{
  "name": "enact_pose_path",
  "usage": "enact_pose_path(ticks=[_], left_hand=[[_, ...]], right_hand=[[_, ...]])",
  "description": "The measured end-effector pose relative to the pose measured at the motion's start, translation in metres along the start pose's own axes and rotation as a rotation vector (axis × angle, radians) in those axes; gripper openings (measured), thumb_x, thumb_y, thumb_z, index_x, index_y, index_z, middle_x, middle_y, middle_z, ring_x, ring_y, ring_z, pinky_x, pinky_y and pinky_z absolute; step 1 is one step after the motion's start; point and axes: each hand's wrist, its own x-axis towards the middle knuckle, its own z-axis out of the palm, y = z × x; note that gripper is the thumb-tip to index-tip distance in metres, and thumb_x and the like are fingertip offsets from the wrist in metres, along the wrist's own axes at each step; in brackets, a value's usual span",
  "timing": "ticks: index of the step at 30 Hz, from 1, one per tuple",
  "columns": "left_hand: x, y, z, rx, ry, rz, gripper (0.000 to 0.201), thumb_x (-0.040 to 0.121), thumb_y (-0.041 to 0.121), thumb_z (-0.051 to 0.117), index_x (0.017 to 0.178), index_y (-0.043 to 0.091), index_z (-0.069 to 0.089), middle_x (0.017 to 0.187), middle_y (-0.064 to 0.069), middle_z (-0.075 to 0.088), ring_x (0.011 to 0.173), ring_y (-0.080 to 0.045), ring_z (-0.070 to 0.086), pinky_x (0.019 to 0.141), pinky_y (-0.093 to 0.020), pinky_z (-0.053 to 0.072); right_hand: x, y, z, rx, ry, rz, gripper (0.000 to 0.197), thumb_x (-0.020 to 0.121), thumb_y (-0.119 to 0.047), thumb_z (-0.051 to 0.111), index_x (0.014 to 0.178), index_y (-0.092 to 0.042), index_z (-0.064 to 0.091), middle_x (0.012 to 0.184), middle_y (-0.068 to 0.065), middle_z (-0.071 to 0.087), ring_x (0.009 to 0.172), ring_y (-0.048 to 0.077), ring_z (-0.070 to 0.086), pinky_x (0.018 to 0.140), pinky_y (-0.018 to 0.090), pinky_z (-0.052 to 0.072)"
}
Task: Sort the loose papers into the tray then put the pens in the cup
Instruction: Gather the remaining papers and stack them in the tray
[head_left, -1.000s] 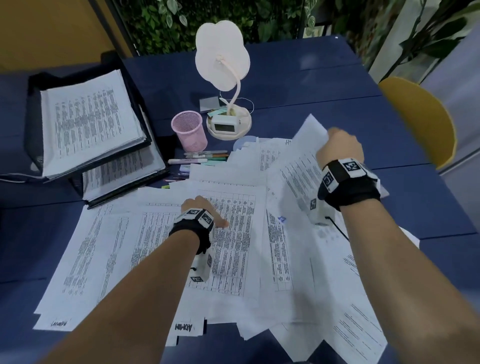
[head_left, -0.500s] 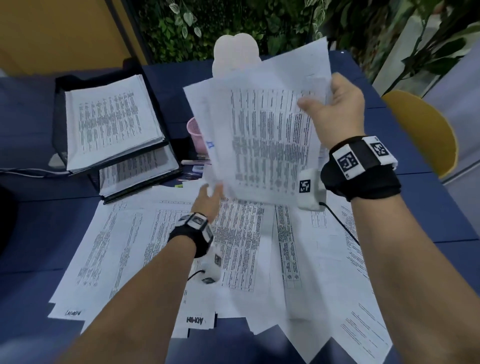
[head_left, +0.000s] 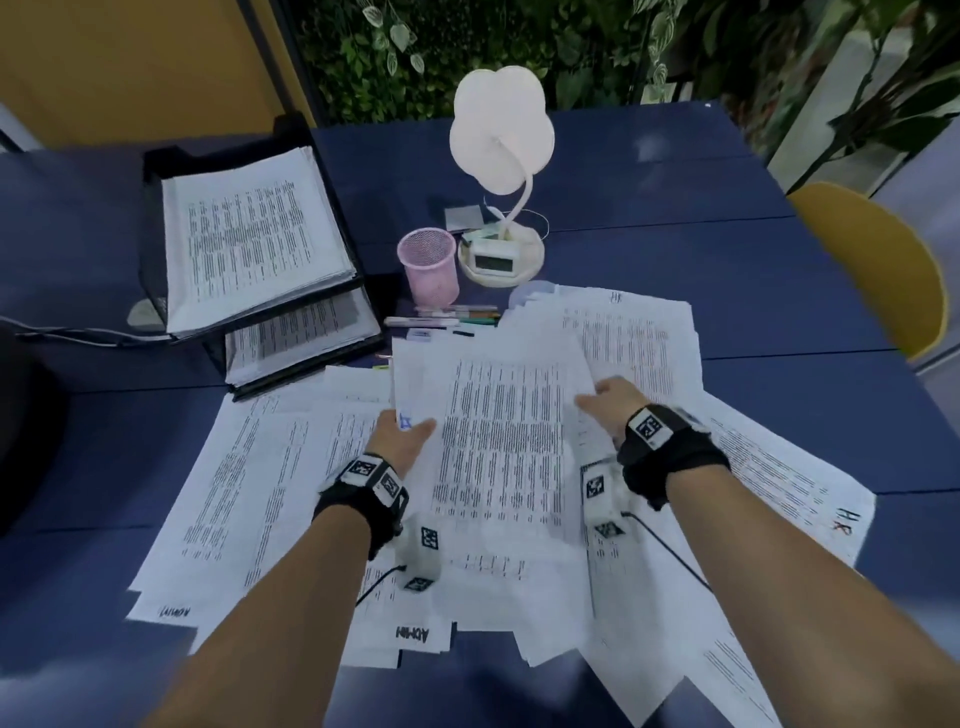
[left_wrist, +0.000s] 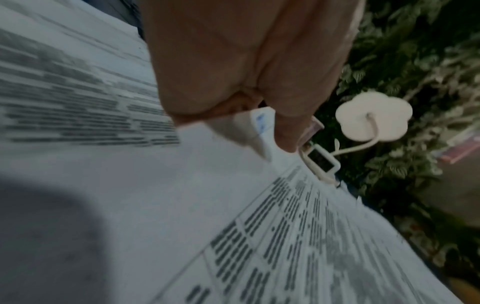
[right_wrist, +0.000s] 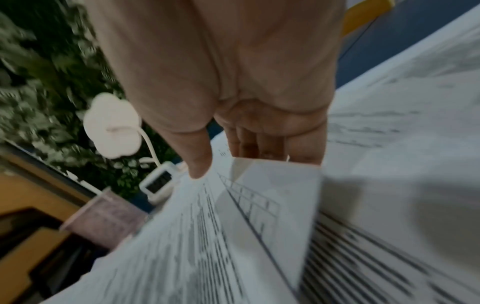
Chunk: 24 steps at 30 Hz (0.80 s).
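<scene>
1. white printed sheets (head_left: 498, 441) are held between both hands just above the loose papers (head_left: 249, 499) that cover the near half of the blue table (head_left: 675, 270).
2. left hand (head_left: 402, 439) pinches the sheets' left edge, thumb on top and fingers beneath, so that side stays level.
3. right hand (head_left: 615, 402) pinches the right edge the same way, thumb over and fingers under; a hold on both sides likely keeps the thin bundle from sagging or fanning.
4. black two-tier tray (head_left: 156, 171) stands at the far left, well apart from the hands, with stacked pages already in both levels.
5. pink mesh cup (head_left: 428, 265) stands upright beside the lamp (head_left: 501, 130); the pens (head_left: 441, 319) lie flat just in front of it, untouched, probably left for after the paper.
</scene>
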Motion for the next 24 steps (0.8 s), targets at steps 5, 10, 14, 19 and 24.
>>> enact_pose_path(ticks=[5, 10, 14, 19, 24], left_hand=[[-0.004, -0.007, 0.005, 0.095, 0.02, 0.007, 0.063, 0.095, 0.035, 0.054, 0.144, 0.004, 0.028, 0.144, -0.016, 0.04, 0.128, -0.032, 0.043, 0.104, -0.035, 0.035], [0.005, -0.009, -0.007, 0.007, 0.104, 0.011, 0.036, 0.096, 0.024, 0.052, 0.126, 0.004, 0.051, 0.131, -0.022, 0.053, 0.108, -0.036, 0.057, 0.095, -0.041, 0.047], [0.009, -0.009, -0.015, -0.071, 0.252, 0.066, 0.061, 0.085, 0.027, 0.068, 0.136, 0.014, 0.037, 0.134, -0.014, 0.049, 0.107, -0.03, 0.054, 0.093, -0.036, 0.043], [0.014, 0.005, -0.033, 0.334, 0.184, 0.177, 0.076, 0.078, 0.047, 0.071, 0.141, 0.023, 0.036, 0.141, -0.004, 0.044, 0.127, -0.028, 0.044, 0.106, -0.044, 0.036], [0.019, 0.003, -0.04, 0.172, 0.135, 0.236, 0.042, 0.083, 0.026, 0.072, 0.121, 0.011, 0.06, 0.123, -0.01, 0.061, 0.113, -0.024, 0.057, 0.095, -0.034, 0.046]], right_hand=[[0.003, 0.017, 0.029, 0.034, 0.015, -0.011, 0.054, 0.096, -0.008, 0.043, 0.147, -0.006, 0.023, 0.146, 0.016, 0.038, 0.124, 0.032, 0.047, 0.092, 0.031, 0.042], [0.01, 0.031, 0.024, 0.162, 0.151, -0.061, 0.046, 0.088, 0.009, 0.04, 0.127, -0.01, 0.053, 0.113, 0.014, 0.061, 0.086, 0.024, 0.054, 0.055, 0.019, 0.039], [0.007, 0.025, 0.011, 0.113, 0.125, -0.09, 0.047, 0.09, 0.009, 0.035, 0.124, -0.014, 0.058, 0.114, 0.01, 0.062, 0.089, 0.028, 0.058, 0.07, 0.023, 0.041], [0.006, 0.009, 0.0, 0.066, 0.057, -0.19, 0.04, 0.089, 0.007, 0.039, 0.109, -0.016, 0.065, 0.103, 0.011, 0.064, 0.072, 0.022, 0.059, 0.055, 0.017, 0.043], [0.008, -0.002, 0.005, 0.077, 0.088, -0.206, 0.03, 0.089, 0.0, 0.051, 0.109, -0.016, 0.066, 0.094, 0.005, 0.063, 0.074, 0.02, 0.054, 0.054, 0.019, 0.04]])
